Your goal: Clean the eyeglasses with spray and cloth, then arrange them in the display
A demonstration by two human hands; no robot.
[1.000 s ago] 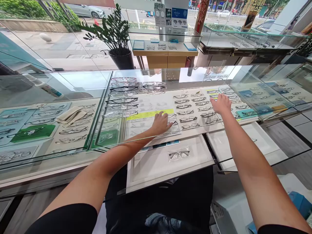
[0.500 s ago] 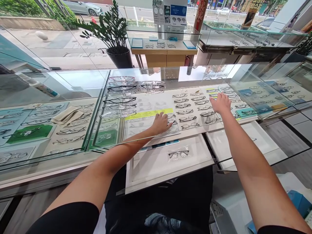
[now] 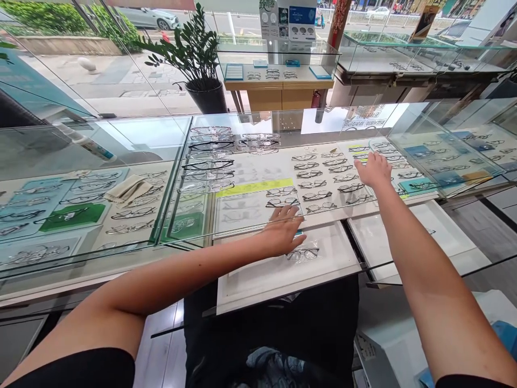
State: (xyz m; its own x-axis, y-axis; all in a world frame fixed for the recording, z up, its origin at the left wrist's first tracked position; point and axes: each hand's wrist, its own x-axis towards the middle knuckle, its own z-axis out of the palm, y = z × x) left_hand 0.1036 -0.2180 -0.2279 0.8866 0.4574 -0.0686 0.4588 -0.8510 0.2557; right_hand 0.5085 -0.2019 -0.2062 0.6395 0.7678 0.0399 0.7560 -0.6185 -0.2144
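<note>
My left hand (image 3: 284, 230) is open, palm down with its fingers spread, over the front edge of the glass display case. Just beyond its fingertips lie two pairs of eyeglasses (image 3: 281, 197) on a white panel beneath a yellow strip (image 3: 254, 186). Partly under the hand, a pair of glasses in a clear bag (image 3: 306, 254) sits in a pulled-out white drawer (image 3: 246, 288). Farther right, my right hand (image 3: 375, 170) is open, thumb apart, beside rows of eyeglasses (image 3: 343, 178) on a white tray. Neither hand visibly holds anything.
A second drawer (image 3: 456, 253) stands out at the right. On the left are a folded beige cloth (image 3: 127, 189), a spray bottle (image 3: 91, 145) and a green mat (image 3: 75, 216). Behind the case stand a potted plant (image 3: 205, 97) and another display counter (image 3: 278, 85).
My left hand has drawn back toward me, from the white panel to the case's front edge, and its fingers have spread. My right hand stays about where it was. The view has shifted slightly.
</note>
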